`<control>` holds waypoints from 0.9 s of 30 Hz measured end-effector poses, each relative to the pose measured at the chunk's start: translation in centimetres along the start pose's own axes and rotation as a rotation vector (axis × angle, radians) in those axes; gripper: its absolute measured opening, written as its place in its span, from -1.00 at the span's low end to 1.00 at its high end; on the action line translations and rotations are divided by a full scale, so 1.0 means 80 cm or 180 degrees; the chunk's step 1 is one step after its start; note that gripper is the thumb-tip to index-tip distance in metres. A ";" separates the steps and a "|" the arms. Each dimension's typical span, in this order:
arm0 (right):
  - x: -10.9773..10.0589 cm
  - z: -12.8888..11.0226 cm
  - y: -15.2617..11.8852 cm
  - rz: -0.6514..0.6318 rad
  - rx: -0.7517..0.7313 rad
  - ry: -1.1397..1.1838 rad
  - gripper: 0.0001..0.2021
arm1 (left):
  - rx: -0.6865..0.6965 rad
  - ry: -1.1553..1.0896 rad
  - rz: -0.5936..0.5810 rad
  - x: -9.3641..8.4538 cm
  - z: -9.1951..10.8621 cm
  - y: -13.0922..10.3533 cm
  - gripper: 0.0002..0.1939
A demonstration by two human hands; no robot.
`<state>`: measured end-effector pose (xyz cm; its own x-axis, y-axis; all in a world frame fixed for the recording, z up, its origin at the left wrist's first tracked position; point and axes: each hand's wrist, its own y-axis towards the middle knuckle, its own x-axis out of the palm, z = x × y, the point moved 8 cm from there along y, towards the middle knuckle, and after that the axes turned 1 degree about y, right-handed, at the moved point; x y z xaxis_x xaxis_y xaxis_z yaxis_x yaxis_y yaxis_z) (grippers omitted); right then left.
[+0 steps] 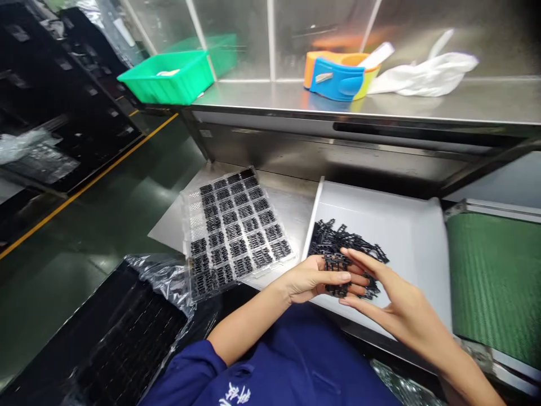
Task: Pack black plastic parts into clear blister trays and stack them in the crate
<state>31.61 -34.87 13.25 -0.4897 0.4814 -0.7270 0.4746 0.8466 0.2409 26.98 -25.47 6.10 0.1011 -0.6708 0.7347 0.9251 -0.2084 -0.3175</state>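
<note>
My left hand is closed around a small row of black plastic parts, its thumb lying across them. Cupped around the right side of that row is my right hand, with its fingers and thumb spread apart. Its fingertips are close to the row's upper and lower ends; firm contact cannot be made out. Beneath and behind both hands, a loose heap of similar black parts lies in a white tray. To the left, a clear compartment tray holds rows of these parts, with several bare pockets along its left edge.
A green bin, a blue and orange tape dispenser and a white cloth-like bundle stand on the metal shelf. A green conveyor belt runs at right. Plastic-wrapped black trays sit at lower left.
</note>
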 end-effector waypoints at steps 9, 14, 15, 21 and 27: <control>-0.223 0.216 -0.172 0.0926 0.3569 -0.1993 -0.50 | -0.0321 -0.0017 0.0058 0.048 -0.048 0.067 -0.54; -0.324 0.278 -0.267 0.1176 0.4423 -0.2063 -0.58 | -0.0457 -0.0063 -0.0052 0.080 -0.063 0.099 -0.54; -0.328 0.282 -0.271 0.1149 0.4407 -0.1963 -0.68 | -0.0446 -0.0050 -0.0056 0.086 -0.063 0.103 -0.54; -0.231 0.206 -0.172 0.0500 0.2594 -0.0458 -0.62 | -0.0434 0.0145 -0.0009 0.084 -0.052 0.113 -0.53; -0.090 0.066 -0.056 -0.0501 0.0970 0.0327 -0.69 | -0.0985 0.0675 -0.0604 0.050 -0.052 0.075 -0.50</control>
<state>36.88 -43.35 14.02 -0.6377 0.3838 -0.6679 0.5763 0.8130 -0.0830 31.46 -32.35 4.64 -0.1682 -0.7249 0.6680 0.7631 -0.5247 -0.3773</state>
